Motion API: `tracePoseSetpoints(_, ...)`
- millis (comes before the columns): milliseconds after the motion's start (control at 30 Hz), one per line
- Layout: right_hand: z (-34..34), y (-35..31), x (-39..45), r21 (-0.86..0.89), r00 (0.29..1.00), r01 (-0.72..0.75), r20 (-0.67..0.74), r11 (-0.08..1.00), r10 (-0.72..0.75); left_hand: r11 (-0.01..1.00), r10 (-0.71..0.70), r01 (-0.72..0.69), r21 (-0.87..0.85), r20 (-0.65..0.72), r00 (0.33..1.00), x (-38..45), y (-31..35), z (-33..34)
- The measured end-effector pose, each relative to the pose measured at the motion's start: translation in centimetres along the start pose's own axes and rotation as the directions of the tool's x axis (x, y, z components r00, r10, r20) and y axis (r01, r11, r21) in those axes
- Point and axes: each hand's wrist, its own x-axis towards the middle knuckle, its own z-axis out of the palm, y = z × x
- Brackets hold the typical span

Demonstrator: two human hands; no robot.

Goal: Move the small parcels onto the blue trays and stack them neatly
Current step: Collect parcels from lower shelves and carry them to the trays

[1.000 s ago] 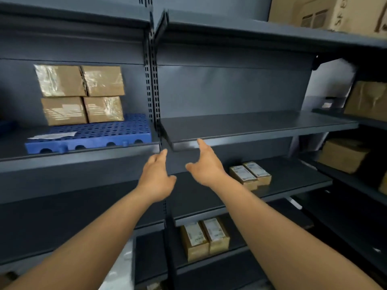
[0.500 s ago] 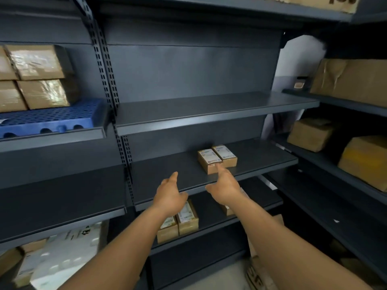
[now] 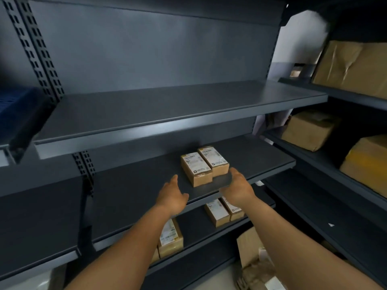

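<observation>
The fingers [image 3: 174, 178] of the left hand [image 3: 172, 196] are spread open and hold nothing. The right hand [image 3: 238, 186] is open too, with its fingers curled a little, and it is empty. Its fingertips are just beside the near right corner of the two small boxes [image 3: 204, 165].

The two boxes sit side by side, touching, in the middle of a dark shelf [image 3: 136, 189]. They are brown card with white labels on top and shiny clear wrap around them. The left hand is near the boxes on their left, but apart from them.

The boxes look stiff and probably light. The wrap may be a bit slippery. A good way to lift them may be to press one palm on the left side and one on the right side, so both come up together.

A blue tray [image 3: 18, 103] shows at the far left, on a higher shelf. More small boxes [image 3: 224, 211] sit on the shelf below.
</observation>
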Motion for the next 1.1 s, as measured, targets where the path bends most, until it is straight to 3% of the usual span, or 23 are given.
tracePoseSetpoints(367, 0.4, 2.1, 10.9, 0.050, 0.993, -0.121, -0.011, 0.991, 0.121, 0.997, -0.068, 0.069, -0.038, 0.044, 0.997, 9.0, 0.8, 3.8)
tracePoseSetpoints(667, 0.5, 3.7, 19.7, 0.195, 0.987, -0.130, 0.122, 0.972, 0.108, 0.936, -0.281, 0.267, -0.230, -0.033, 0.959, 13.1, 3.4, 6.6)
tracePoseSetpoints(1000, 1.8, 5.3, 21.4, 0.199, 0.963, -0.097, 0.268, 0.975, 0.041, 0.920, -0.372, 0.358, -0.157, -0.067, 0.926, 13.6, 4.8, 8.9)
tracePoseSetpoints(1100, 1.9, 5.6, 21.2, 0.262, 0.971, -0.091, 0.238, 0.961, 0.028, 0.895, -0.386, 0.350, -0.278, -0.085, 0.919, 13.3, 5.3, 9.3)
